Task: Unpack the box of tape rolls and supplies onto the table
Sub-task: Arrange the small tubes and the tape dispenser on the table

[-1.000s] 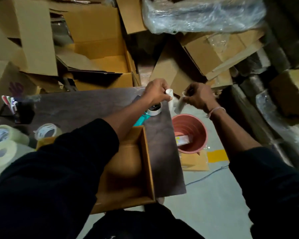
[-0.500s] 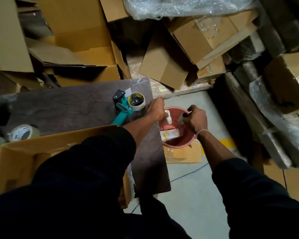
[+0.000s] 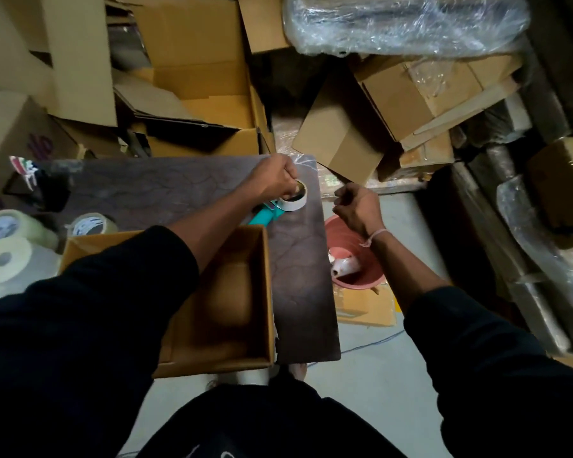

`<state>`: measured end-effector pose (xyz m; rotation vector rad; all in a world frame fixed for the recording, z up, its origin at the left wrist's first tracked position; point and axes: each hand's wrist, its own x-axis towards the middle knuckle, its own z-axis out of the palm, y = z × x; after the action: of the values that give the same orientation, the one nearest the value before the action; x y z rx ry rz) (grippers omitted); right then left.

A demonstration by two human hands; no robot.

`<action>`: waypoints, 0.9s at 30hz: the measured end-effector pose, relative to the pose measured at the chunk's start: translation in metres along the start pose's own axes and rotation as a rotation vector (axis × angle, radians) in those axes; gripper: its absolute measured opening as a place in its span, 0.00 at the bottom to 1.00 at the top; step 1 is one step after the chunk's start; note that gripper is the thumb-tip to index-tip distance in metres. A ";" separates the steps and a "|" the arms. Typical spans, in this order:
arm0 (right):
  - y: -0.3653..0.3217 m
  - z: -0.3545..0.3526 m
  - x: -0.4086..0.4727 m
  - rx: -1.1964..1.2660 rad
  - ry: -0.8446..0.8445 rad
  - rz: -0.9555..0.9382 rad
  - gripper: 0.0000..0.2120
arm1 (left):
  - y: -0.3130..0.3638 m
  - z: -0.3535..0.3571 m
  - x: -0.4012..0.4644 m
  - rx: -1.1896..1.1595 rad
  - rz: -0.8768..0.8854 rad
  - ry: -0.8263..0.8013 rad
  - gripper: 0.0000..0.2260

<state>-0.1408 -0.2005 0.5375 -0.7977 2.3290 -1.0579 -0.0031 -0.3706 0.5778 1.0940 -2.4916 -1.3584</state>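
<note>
The open cardboard box [image 3: 266,292] stands on the dark table [image 3: 305,279], and the part of its inside not covered by my left arm shows nothing. A teal tape dispenser [image 3: 262,218] lies on the table beyond the box, with a white tape roll [image 3: 295,201] on it. My left hand [image 3: 273,180] grips that roll from above. My right hand [image 3: 356,206] hovers off the table's right edge above a red bucket [image 3: 361,276], fingers loosely curled and holding nothing. Three tape rolls [image 3: 90,224] [image 3: 4,226] [image 3: 4,259] sit at the left.
White scraps [image 3: 343,266] lie inside the red bucket on the floor. Stacked and tipped cardboard boxes [image 3: 341,140] crowd the area behind the table. Plastic-wrapped bundles [image 3: 407,24] lie at the top and right. A pen holder [image 3: 52,190] stands at the table's far left.
Both hands have come up from the bucket and no longer hold the white pieces. My left hand has moved onto the tape roll on the dispenser.
</note>
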 end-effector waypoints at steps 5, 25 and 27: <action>0.002 0.046 0.028 -0.088 -0.028 -0.099 0.06 | -0.041 -0.037 -0.005 0.015 -0.119 -0.011 0.09; -0.039 0.107 0.057 -0.298 -0.144 0.014 0.29 | -0.104 -0.008 0.042 0.553 -0.382 -0.556 0.19; -0.037 0.115 0.062 -0.317 -0.132 0.027 0.29 | -0.112 -0.001 0.044 0.547 -0.381 -0.578 0.23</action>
<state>-0.1043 -0.3208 0.4873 -0.9185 2.4158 -0.6105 0.0260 -0.4377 0.4822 1.5162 -3.3516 -1.2343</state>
